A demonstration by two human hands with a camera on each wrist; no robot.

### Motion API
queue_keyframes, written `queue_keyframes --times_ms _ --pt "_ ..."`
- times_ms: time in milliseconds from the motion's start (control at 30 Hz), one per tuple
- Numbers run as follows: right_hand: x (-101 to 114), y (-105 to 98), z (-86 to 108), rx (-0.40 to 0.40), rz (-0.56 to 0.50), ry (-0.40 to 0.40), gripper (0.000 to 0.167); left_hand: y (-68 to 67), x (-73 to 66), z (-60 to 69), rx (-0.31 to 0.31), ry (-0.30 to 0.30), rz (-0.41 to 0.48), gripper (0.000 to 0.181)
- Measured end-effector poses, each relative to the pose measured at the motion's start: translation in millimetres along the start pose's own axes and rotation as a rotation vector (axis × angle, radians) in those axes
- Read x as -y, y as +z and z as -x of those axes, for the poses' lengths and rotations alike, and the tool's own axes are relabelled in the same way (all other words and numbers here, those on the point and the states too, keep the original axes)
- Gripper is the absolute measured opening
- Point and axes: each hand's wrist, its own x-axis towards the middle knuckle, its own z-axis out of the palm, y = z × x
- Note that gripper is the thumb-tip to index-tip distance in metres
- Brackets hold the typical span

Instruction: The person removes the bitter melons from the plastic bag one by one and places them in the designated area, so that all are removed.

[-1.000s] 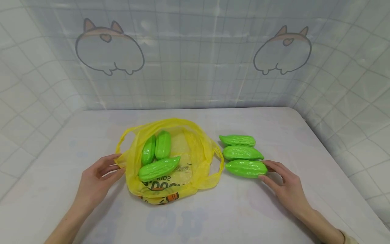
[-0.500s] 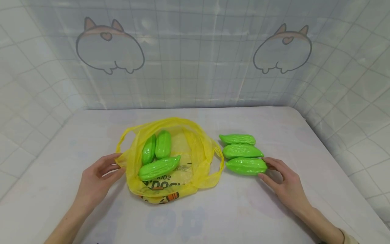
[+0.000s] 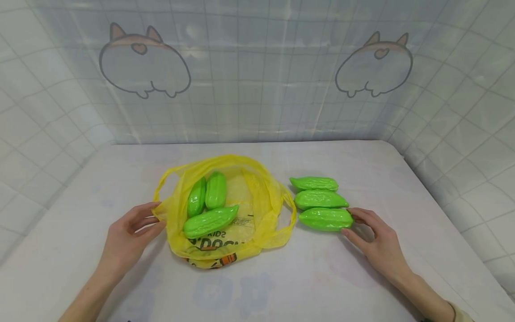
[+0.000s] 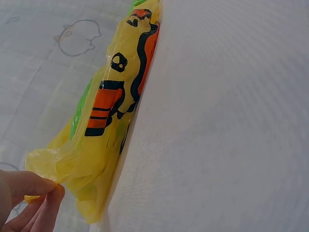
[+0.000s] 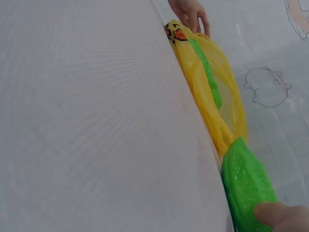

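Note:
My left hand (image 3: pixel 128 237) pinches the left edge of a thin yellow plastic bag (image 3: pixel 267 237); in the left wrist view the thumb and fingers (image 4: pixel 50 191) meet on the film. The bag lies with its mouth facing up and holds three glossy green bitter melons, the front one (image 3: pixel 211 222) lying slantwise. Right of the bag, three more bitter melons lie in a close row. Thumb and fingers of my right hand (image 3: pixel 378 243) grip the right end of the nearest one (image 3: pixel 326 219), which rests on the table. The right wrist view shows the thumb (image 5: pixel 275 212) on this bitter melon.
Behind the gripped one lie the middle bitter melon (image 3: pixel 320 199) and the far one (image 3: pixel 314 183). The white table (image 3: pixel 257 290) meets a tiled-pattern sheet (image 3: pixel 257 98) at the back, which also covers both sides. A loop handle (image 3: pixel 290 214) sticks out on the bag's right.
The nearest bitter melon has shifted very slightly away from me, with my right hand at its end. My left hand and the bag stay in place.

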Motion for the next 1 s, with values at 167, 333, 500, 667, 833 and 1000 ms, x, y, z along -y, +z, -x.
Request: queue_keyframes --times_ms 167,333,500,667,833,1000 --pt "-0.2 -1.1 -0.5 -0.001 -0.013 -0.006 0.058 -0.1 -1.0 0.2 -0.001 0.001 -0.004 0.051" --pt "-0.9 -0.8 0.9 -0.013 -0.031 -0.002 0.058 0.1 -2.3 0.2 0.004 -0.01 0.002 0.051" --pt "-0.8 -0.6 1.6 -0.055 -0.077 -0.012 0.056 0.2 -1.7 -0.4 0.004 -0.007 -0.008 0.051" --pt "4.1 -1.2 1.5 -0.137 -0.12 0.02 0.052 -0.3 -0.8 -1.3 0.002 0.01 0.005 0.05" --pt "10.8 4.6 -1.0 -0.225 -0.14 -0.012 0.05 -1.2 0.0 -1.2 0.003 0.011 0.011 0.049" --pt "25.6 13.8 -5.5 -0.302 -0.2 -0.156 0.05 -0.5 -0.6 -0.2 0.005 -0.012 -0.019 0.051"
